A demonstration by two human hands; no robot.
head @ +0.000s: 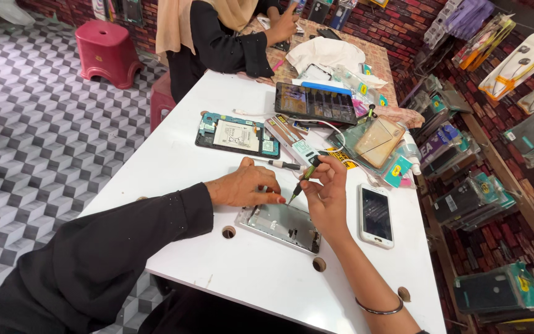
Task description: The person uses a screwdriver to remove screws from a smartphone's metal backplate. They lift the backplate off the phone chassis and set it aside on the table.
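phone frame [282, 224], silver and opened up, lay flat near the front edge of the white table [174, 154], just under both hands and between two round holes in the tabletop. largest of all was that table, running from the near edge up to a patterned counter where another person in black sleeves pressed a hand [284, 26] onto the surface. along the right wall hung rows of packages [514, 62]: flat clear sleeves with yellow and orange cards up high, darker phone-case packs with teal corners lower down. a dark tablet [315, 102] lay face up at the far middle of the table, and left of it an opened tablet back [236, 135] with a white rectangular label on its battery and teal edging. a tan case in clear wrap [377, 142] sat right of the tablet. a white phone [376, 215] with a dark screen rested just right of the right hand. the left hand [245, 185], sleeve black, lay on the frame's upper edge, fingers curled and pressing down, holding nothing. the right hand [327, 192] pinched a small green-handled screwdriver [299, 182] between thumb and fingertips, its tip angled down at the frame's top edge.
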